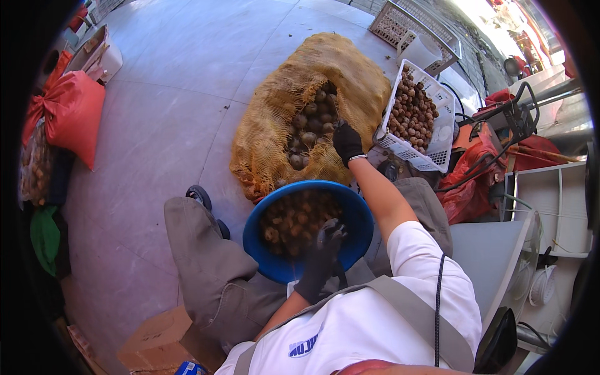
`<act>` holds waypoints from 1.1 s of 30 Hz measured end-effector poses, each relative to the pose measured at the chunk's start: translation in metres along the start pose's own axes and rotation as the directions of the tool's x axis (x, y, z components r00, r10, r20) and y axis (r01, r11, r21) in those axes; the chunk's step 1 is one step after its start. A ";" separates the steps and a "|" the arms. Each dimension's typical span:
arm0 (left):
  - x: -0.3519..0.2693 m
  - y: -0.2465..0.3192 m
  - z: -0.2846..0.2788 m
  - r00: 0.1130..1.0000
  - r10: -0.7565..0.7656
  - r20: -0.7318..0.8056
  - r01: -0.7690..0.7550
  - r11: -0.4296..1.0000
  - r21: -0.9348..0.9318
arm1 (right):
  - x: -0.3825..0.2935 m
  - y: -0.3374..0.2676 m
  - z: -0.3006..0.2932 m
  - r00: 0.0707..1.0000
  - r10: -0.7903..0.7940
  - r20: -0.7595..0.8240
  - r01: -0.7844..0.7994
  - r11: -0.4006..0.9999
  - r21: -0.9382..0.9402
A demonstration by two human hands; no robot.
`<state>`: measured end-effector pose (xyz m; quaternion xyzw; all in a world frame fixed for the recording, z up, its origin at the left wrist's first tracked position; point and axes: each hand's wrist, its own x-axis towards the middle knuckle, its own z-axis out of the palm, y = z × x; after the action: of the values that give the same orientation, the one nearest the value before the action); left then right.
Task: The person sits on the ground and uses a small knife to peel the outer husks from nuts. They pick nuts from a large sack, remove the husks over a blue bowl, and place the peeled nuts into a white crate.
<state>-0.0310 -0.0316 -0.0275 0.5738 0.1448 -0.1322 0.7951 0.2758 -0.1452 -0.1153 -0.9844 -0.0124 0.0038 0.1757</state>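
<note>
In front of me a blue plastic basin holds brown, knobbly pieces, blurred in the shade. My left hand, in a dark glove, is over the basin's near right side with its fingers curled; whether something is in them is hidden. Beyond the basin lies a bulging yellow mesh sack, torn open on top. Dark round walnut-like fruits show through the hole. My right hand, gloved too, reaches to the hole's right edge. Its fingertips are partly hidden, so I cannot make out a grip.
Right of the sack stands a white plastic crate of brown walnut-like nuts, with a grey crate and white jug behind. Red bags lie at right, a tied red bag at left, a cardboard box near left.
</note>
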 end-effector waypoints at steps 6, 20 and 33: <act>0.002 0.023 0.005 0.990 -0.115 0.087 0.134 0.959 -0.250 | 0.034 0.083 0.054 0.676 -0.127 0.726 0.271 0.959 -0.084; 0.016 0.070 0.005 0.998 -0.067 0.000 0.057 0.850 -0.524 | -0.063 0.015 -0.146 0.557 -0.739 0.379 0.393 0.637 0.664; 0.035 0.021 -0.038 0.935 0.353 0.037 -0.350 0.933 -0.079 | -0.235 -0.053 -0.201 0.613 -0.348 0.709 -0.547 0.461 0.699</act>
<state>0.0067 0.0093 -0.0337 0.5581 0.0244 0.0029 0.8294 0.0419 -0.1716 0.0925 -0.6330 -0.0171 0.4492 0.6303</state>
